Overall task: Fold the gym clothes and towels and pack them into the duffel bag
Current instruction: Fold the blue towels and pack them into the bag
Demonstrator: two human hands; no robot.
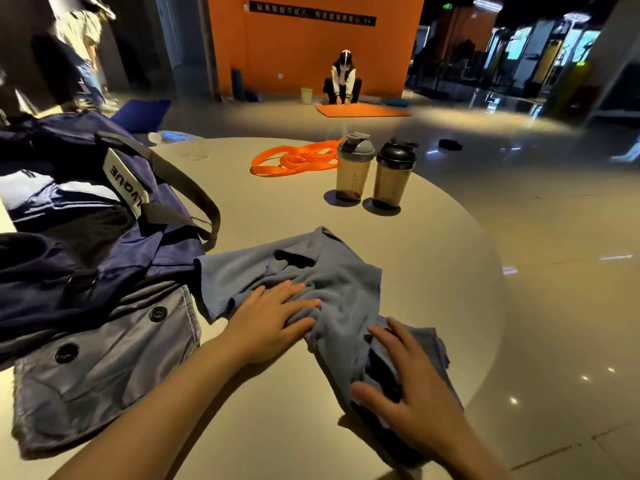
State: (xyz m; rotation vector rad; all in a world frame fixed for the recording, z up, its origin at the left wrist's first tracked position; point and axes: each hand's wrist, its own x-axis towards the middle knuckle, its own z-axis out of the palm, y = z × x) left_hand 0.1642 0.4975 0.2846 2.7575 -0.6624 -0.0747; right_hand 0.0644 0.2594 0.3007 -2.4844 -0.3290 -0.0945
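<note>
Both my hands flat: left hand (273, 320) and right hand (408, 386) press one blue towel (332, 282); one navy duffel bag (86, 216), two shaker bottles (374, 171).

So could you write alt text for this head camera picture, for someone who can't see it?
Two bare hands, the left hand and the right hand, press flat on a rumpled blue-grey towel on a pale round table. An open navy duffel bag sits at left, with two shaker bottles and an orange strap beyond.
</note>
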